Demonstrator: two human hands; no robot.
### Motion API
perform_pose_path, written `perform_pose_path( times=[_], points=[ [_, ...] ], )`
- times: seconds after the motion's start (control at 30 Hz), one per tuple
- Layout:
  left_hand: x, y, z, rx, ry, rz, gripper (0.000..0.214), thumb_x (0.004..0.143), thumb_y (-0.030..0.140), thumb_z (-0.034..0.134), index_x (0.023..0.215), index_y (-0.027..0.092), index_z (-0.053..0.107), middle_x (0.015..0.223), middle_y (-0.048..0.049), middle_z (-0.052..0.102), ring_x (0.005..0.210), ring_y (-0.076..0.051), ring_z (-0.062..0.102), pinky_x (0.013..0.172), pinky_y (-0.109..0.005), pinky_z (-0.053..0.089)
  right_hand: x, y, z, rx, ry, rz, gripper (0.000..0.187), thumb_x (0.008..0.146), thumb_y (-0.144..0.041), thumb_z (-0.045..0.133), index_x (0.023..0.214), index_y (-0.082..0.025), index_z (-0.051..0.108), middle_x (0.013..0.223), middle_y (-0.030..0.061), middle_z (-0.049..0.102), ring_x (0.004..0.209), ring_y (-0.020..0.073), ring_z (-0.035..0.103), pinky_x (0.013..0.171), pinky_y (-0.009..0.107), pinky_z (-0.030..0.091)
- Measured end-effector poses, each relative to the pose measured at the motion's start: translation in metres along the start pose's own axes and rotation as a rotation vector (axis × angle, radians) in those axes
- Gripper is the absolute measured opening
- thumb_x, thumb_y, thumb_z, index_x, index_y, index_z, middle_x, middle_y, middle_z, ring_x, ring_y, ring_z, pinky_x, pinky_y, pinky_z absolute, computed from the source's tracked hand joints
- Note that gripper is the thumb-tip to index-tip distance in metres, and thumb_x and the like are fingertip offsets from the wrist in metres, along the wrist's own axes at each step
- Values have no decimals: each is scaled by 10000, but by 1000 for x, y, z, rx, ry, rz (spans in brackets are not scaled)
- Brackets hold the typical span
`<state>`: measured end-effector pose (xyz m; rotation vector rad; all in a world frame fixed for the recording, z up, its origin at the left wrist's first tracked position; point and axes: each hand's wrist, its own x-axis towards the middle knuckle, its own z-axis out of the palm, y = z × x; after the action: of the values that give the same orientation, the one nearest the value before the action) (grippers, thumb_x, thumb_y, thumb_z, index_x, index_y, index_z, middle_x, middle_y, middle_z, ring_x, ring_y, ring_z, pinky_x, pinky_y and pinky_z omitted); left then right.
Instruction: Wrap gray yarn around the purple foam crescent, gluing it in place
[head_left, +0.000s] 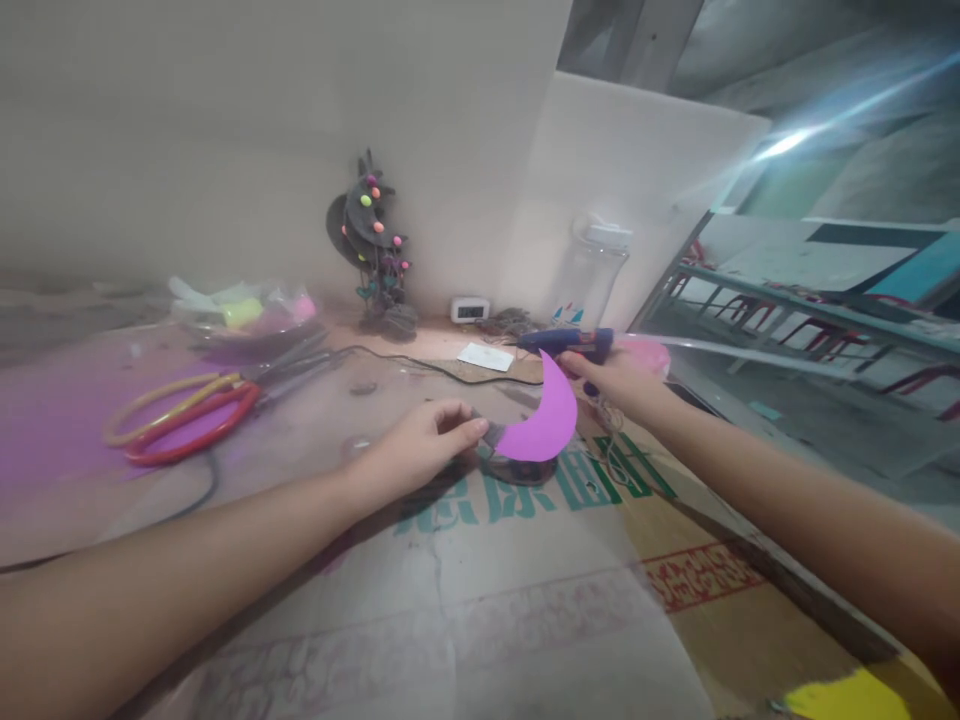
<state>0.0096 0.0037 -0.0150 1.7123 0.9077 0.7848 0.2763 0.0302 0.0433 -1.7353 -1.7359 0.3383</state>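
My left hand [420, 440] pinches the dark strip [491, 436] at the left tip of a purple crescent [551, 420], held over a table covering [555, 620] printed with green characters. My right hand [600, 375] grips a blue glue gun [559, 342] just beyond the crescent. Farther off, a white card [485, 357] lies before a small digital clock [470, 310]; a clear bottle [591, 272] stands right of it. Far left of the clock, a dark ornament [367, 225] carries bright balls. Red-and-yellow-handled scissors [244, 404] lie at left.
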Motion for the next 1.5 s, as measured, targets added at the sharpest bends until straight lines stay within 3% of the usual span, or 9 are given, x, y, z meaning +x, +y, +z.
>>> perform_pose_path(
  times=[0.17, 0.27, 0.4, 0.53, 0.77, 0.93, 1.07, 1.23, 1.5],
  points=[
    [0, -2, 0, 21, 7, 7, 320, 857, 474, 535, 718, 186, 526, 657, 16, 588, 610, -137, 521, 589, -243, 387, 47, -16, 25, -13, -2, -49, 337, 793, -419, 663, 968, -134, 703, 948, 109, 732, 898, 241, 662, 806, 316, 489],
    [-1, 2, 0, 6, 18, -13, 313, 847, 469, 545, 712, 189, 515, 659, 10, 598, 627, -144, 531, 606, -248, 397, 64, -12, 48, 12, -37, -76, 265, 811, -350, 650, 917, -113, 703, 873, 94, 739, 831, 211, 672, 784, 295, 500],
    [-2, 7, 1, 20, 31, -39, 320, 827, 473, 553, 679, 193, 511, 648, 2, 602, 629, -155, 533, 603, -254, 401, 71, -1, 65, 28, -30, -128, 288, 815, -361, 661, 940, -103, 689, 861, 98, 739, 803, 209, 673, 782, 306, 512],
    [0, 5, 0, -18, 42, -14, 318, 833, 461, 556, 673, 189, 511, 627, 18, 574, 609, -142, 518, 607, -250, 400, 69, 9, 60, 9, -24, -179, 334, 801, -345, 684, 1022, -95, 673, 948, 128, 737, 878, 245, 676, 843, 354, 508],
    [5, 1, -3, -72, 126, 29, 333, 832, 447, 568, 652, 179, 486, 601, 43, 492, 576, -115, 472, 592, -242, 364, 21, 14, 33, -63, 57, -333, 407, 909, -241, 499, 1287, -98, 548, 1372, 168, 541, 1288, 258, 471, 1102, 411, 313],
    [4, 5, -5, -84, 154, 38, 333, 836, 438, 563, 650, 174, 484, 606, 48, 468, 576, -106, 444, 585, -233, 342, -39, -1, 26, -112, -129, -463, 343, 978, -316, 384, 1009, -155, 685, 1046, 104, 701, 1021, 230, 625, 922, 369, 460],
    [3, 8, -4, -77, 174, 50, 330, 830, 422, 571, 635, 175, 470, 596, 48, 455, 572, -105, 425, 583, -237, 335, -73, -18, 36, -212, -333, -622, 392, 857, -486, 614, 1114, -195, 664, 1132, 111, 659, 1060, 263, 593, 907, 387, 464],
    [5, 5, -3, -112, 200, 61, 322, 835, 399, 565, 632, 180, 443, 574, 58, 434, 550, -97, 396, 560, -233, 321, -90, -28, 55, -323, -238, -858, 128, 918, -200, 540, 905, -154, 658, 908, 89, 669, 867, 198, 598, 769, 311, 473],
    [7, -4, -2, -52, 183, 89, 274, 808, 369, 588, 649, 179, 471, 593, 51, 495, 577, -112, 454, 586, -244, 366, -90, -69, 56, -465, -171, -1110, 161, 892, -102, 470, 835, -135, 617, 695, 33, 640, 568, 135, 500, 516, 267, 313]
  ],
)
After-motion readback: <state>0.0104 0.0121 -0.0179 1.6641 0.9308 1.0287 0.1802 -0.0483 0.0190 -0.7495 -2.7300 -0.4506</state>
